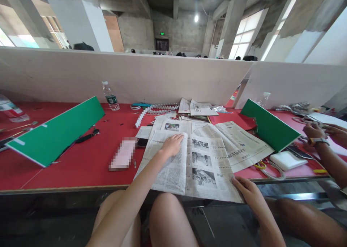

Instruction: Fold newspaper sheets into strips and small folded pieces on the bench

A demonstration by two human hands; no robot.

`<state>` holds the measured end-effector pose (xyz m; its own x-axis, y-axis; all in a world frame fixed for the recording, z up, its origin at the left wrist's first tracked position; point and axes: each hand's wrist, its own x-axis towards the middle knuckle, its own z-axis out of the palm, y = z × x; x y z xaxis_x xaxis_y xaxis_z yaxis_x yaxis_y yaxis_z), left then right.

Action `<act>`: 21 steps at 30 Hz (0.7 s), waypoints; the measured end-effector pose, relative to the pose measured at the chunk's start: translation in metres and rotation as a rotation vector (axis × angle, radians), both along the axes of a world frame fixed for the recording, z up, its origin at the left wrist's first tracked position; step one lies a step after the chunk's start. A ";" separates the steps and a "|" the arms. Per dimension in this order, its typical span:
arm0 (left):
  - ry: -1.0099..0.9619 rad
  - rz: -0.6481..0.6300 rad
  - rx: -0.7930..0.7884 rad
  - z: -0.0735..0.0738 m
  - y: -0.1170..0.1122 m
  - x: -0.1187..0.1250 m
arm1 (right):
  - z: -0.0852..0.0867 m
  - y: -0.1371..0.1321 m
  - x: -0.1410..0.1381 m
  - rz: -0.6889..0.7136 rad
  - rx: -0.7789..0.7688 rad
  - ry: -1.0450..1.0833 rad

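A newspaper (169, 169) with printed text and photos lies spread at the front edge of the red table, its lower right part reaching past the edge. My left hand (172, 144) rests flat on its left page, fingers stretched out over a folded flap. At the lower right corner, my right hand (245, 189) pinches the paper's edge; part of its fingers is hidden. Another newspaper sheet (244, 149) lies to the right, partly under the first one.
Green boards (62, 131) stand slanted at left, with another green board (268, 126) at right. Behind are a water bottle (110, 97), a white folded-paper chain (146, 114) and loose papers (203, 108). A white box (288, 160) and a co-worker's hands (316, 131) are at right.
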<state>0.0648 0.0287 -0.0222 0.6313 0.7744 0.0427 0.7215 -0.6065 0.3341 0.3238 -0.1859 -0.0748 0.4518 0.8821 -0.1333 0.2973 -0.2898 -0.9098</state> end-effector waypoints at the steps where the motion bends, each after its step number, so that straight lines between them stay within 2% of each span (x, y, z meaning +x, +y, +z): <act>1: 0.052 0.020 0.002 -0.001 0.002 0.007 | 0.000 -0.002 0.000 0.003 -0.009 0.005; 6: 0.274 0.131 0.116 -0.009 0.009 0.039 | 0.000 -0.013 -0.008 -0.079 -0.046 0.075; 13: 0.266 0.239 0.219 -0.028 -0.002 0.053 | -0.008 -0.018 -0.020 -0.124 0.010 0.157; 17: 0.247 0.269 0.201 -0.029 -0.006 0.059 | -0.012 -0.018 -0.025 -0.161 0.028 0.166; 21: 0.315 0.321 0.175 -0.028 -0.007 0.066 | -0.013 -0.018 -0.034 -0.162 0.024 0.199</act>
<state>0.1307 0.0220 -0.0498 0.3650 0.9303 0.0352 0.9310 -0.3646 -0.0182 0.2899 -0.2036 -0.0878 0.5545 0.8043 -0.2137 0.0627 -0.2964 -0.9530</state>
